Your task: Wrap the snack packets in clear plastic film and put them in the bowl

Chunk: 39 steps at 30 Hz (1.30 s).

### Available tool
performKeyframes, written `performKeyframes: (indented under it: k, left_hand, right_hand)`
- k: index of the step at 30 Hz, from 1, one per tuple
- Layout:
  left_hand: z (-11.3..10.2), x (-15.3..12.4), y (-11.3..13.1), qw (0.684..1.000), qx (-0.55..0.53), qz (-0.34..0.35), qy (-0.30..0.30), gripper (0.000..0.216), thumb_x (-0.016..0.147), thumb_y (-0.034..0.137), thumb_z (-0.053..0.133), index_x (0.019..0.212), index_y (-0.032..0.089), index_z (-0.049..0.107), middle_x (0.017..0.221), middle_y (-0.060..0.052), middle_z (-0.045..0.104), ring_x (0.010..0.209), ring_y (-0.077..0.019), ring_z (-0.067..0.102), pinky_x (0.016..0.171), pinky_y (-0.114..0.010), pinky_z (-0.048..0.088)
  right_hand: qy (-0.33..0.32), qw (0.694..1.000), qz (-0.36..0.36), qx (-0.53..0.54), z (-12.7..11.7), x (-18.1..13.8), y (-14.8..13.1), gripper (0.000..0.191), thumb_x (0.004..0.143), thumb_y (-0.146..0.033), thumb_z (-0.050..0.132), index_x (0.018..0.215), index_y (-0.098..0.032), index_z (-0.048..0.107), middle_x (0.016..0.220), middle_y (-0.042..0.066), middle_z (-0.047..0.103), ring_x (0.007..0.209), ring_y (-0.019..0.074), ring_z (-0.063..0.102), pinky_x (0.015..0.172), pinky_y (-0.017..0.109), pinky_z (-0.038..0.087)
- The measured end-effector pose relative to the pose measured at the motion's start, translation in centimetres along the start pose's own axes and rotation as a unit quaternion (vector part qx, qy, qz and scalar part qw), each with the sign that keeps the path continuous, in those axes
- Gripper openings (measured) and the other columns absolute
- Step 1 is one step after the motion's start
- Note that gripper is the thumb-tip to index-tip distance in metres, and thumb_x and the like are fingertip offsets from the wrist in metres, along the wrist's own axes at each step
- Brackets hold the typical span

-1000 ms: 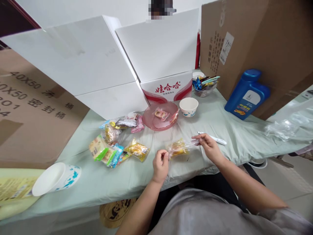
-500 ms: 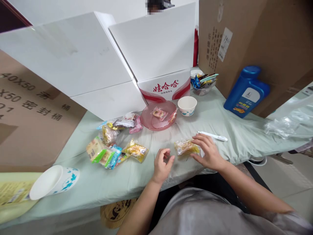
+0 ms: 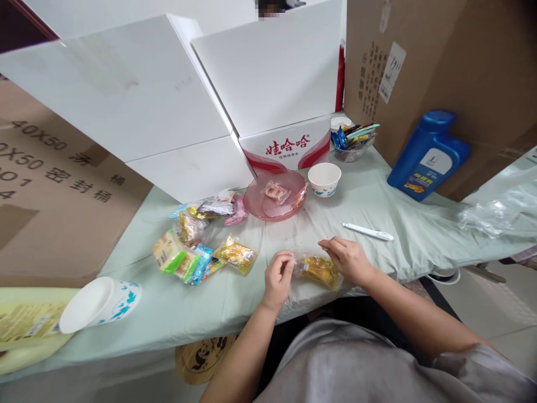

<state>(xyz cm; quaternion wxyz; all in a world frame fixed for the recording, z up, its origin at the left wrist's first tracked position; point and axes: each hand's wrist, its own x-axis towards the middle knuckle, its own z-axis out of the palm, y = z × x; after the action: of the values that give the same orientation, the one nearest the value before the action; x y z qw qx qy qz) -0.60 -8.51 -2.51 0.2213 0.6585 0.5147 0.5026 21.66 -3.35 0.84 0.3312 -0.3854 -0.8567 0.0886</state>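
A clear snack packet with yellow contents (image 3: 318, 268) sits at the front edge of the pale green table (image 3: 377, 196). My left hand (image 3: 277, 279) pinches the packet's left end. My right hand (image 3: 347, 258) pinches its top right edge, fingers curled. A white pen-like tool (image 3: 367, 231) lies just beyond my right hand. Several more snack packets (image 3: 197, 246) lie in a heap to the left of my hands.
A pink plate (image 3: 274, 196) holding two packets and a white paper bowl (image 3: 324, 178) stand behind. White cartons (image 3: 201, 106), brown cardboard boxes (image 3: 440, 67), a blue jug (image 3: 428, 157), a bowl of sachets (image 3: 353, 143), crumpled clear plastic (image 3: 490, 212) and a tipped paper bowl (image 3: 98, 305) surround them.
The packet was held up between both hands, then laid flat under my right hand. Now it sits nearer the table edge and both hands pinch it again.
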Motion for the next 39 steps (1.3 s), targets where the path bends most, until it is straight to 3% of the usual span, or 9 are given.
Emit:
performKeyframes:
  k: [9, 12, 15, 19, 22, 25, 28, 32, 39]
  left_hand:
    - [0.0, -0.4, -0.2, 0.991, -0.051, -0.096, 0.074, 0.028, 0.093, 0.045, 0.051, 0.088, 0.019, 0.057, 0.078, -0.003, 0.063, 0.071, -0.0143, 0.061, 0.068, -0.025, 0.049]
    - [0.0, -0.3, -0.5, 0.983, -0.063, -0.127, 0.116, 0.033, 0.091, 0.051, 0.052, 0.084, 0.019, 0.055, 0.072, -0.001, 0.062, 0.064, -0.014, 0.06, 0.063, -0.025, 0.049]
    - [0.2, 0.0, -1.0, 0.982, -0.072, -0.142, 0.097, 0.031, 0.091, 0.049, 0.051, 0.082, 0.019, 0.054, 0.071, -0.001, 0.062, 0.061, -0.0135, 0.06, 0.061, -0.025, 0.049]
    - [0.3, -0.1, -0.8, 0.988, -0.018, -0.073, 0.132, 0.018, 0.092, 0.037, 0.052, 0.091, 0.019, 0.052, 0.09, -0.006, 0.061, 0.074, -0.0146, 0.062, 0.066, -0.027, 0.051]
    - [-0.3, -0.5, 0.2, 0.97, 0.092, 0.069, 0.214, 0.011, 0.089, 0.025, 0.055, 0.098, 0.019, 0.052, 0.103, -0.009, 0.057, 0.096, -0.0195, 0.059, 0.082, -0.036, 0.051]
    - [-0.8, -0.2, 1.5, 0.967, 0.146, 0.189, 0.086, 0.015, 0.09, 0.016, 0.048, 0.102, 0.021, 0.055, 0.099, -0.008, 0.061, 0.099, -0.0209, 0.06, 0.09, -0.041, 0.05]
    - [-0.6, 1.4, 1.7, 0.969, 0.19, 0.153, -0.035, 0.027, 0.093, 0.016, 0.042, 0.117, 0.021, 0.055, 0.112, -0.011, 0.064, 0.109, -0.0237, 0.059, 0.097, -0.045, 0.047]
    - [-0.4, 3.5, -0.4, 0.959, 0.272, 0.055, -0.055, 0.032, 0.091, 0.028, 0.051, 0.121, 0.017, 0.057, 0.12, -0.015, 0.063, 0.117, -0.0305, 0.056, 0.1, -0.053, 0.044]
    - [-2.1, 3.6, -1.8, 0.959, 0.278, 0.043, -0.045, 0.017, 0.087, 0.021, 0.056, 0.101, 0.017, 0.064, 0.095, -0.008, 0.067, 0.092, -0.024, 0.063, 0.084, -0.041, 0.052]
  right_hand:
    - [0.019, 0.998, 0.054, -0.01, -1.2, 2.0, 0.7, 0.028, 0.1, -0.03, 0.04, 0.103, -0.021, 0.066, 0.089, 0.006, 0.072, 0.076, 0.0173, 0.067, 0.069, 0.028, 0.049]
    - [0.062, 0.991, 0.121, -0.02, -1.7, 3.2, 2.5, 0.025, 0.097, -0.03, 0.043, 0.099, -0.021, 0.067, 0.094, 0.007, 0.073, 0.082, 0.0196, 0.067, 0.072, 0.03, 0.05]
    - [0.118, 0.971, 0.207, -0.033, -2.8, 4.3, 4.5, 0.021, 0.092, -0.032, 0.049, 0.09, -0.021, 0.067, 0.083, 0.006, 0.072, 0.074, 0.0206, 0.066, 0.067, 0.031, 0.05]
    - [0.162, 0.972, 0.172, 0.005, -3.7, 4.1, 4.5, 0.019, 0.091, -0.029, 0.049, 0.094, -0.02, 0.066, 0.082, 0.005, 0.069, 0.07, 0.0174, 0.063, 0.068, 0.03, 0.051]
    - [0.062, 0.995, 0.064, 0.054, -3.2, 3.1, 2.7, 0.019, 0.094, -0.027, 0.048, 0.098, -0.02, 0.065, 0.088, 0.006, 0.07, 0.078, 0.0174, 0.065, 0.074, 0.03, 0.052]
    - [-0.055, 0.997, -0.003, 0.05, -1.8, 2.4, 1.4, 0.023, 0.095, -0.021, 0.045, 0.106, -0.019, 0.065, 0.102, 0.009, 0.07, 0.096, 0.0206, 0.065, 0.086, 0.035, 0.052]
    - [-0.108, 0.994, 0.002, -0.011, -0.2, 2.4, 1.2, 0.032, 0.093, -0.017, 0.046, 0.121, -0.016, 0.061, 0.121, 0.013, 0.065, 0.111, 0.0234, 0.06, 0.097, 0.04, 0.048]
    - [-0.177, 0.979, 0.036, -0.09, 0.6, 2.7, 1.6, 0.038, 0.095, -0.026, 0.05, 0.13, -0.013, 0.058, 0.127, 0.016, 0.062, 0.111, 0.0258, 0.059, 0.099, 0.042, 0.045]
    - [-0.156, 0.964, 0.105, -0.188, -0.6, 2.1, 2.4, 0.071, 0.084, -0.064, 0.056, 0.134, -0.014, 0.055, 0.147, 0.022, 0.043, 0.129, 0.0418, 0.043, 0.096, 0.055, 0.042]
